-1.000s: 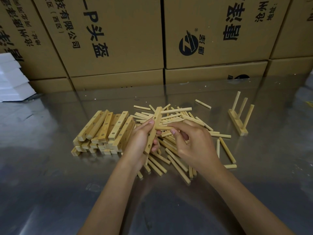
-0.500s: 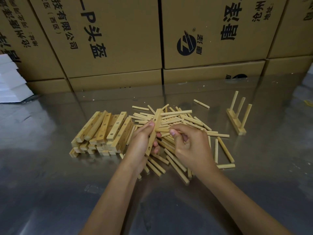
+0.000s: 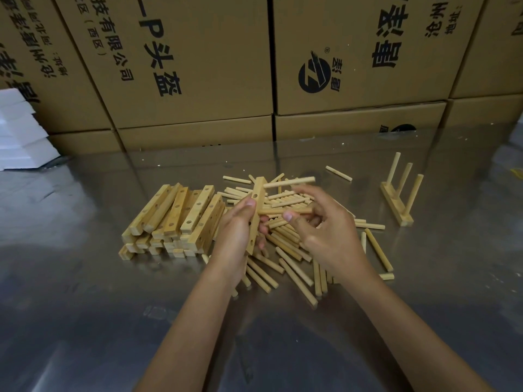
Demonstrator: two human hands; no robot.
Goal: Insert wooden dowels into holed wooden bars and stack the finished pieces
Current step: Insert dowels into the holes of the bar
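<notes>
Bars point(image 3: 175, 216) lay stacked at nine o'clock on our counter point(image 3: 85, 306). Our left hand point(image 3: 237, 233) gripped one holed bar point(image 3: 256, 213); our right hand point(image 3: 325, 236) pinched a dowel point(image 3: 276, 211) entering it.

table point(image 3: 85, 278): metal, smooth, glossy, reflects the boxes
bars point(image 3: 175, 213): pale wood, sawn, matt, drilled holes
dowels point(image 3: 291, 267): pale wood, round, smooth, matt
boxes point(image 3: 198, 66): brown cardboard, matt, black print
blocks point(image 3: 19, 131): white foam, matt
</notes>
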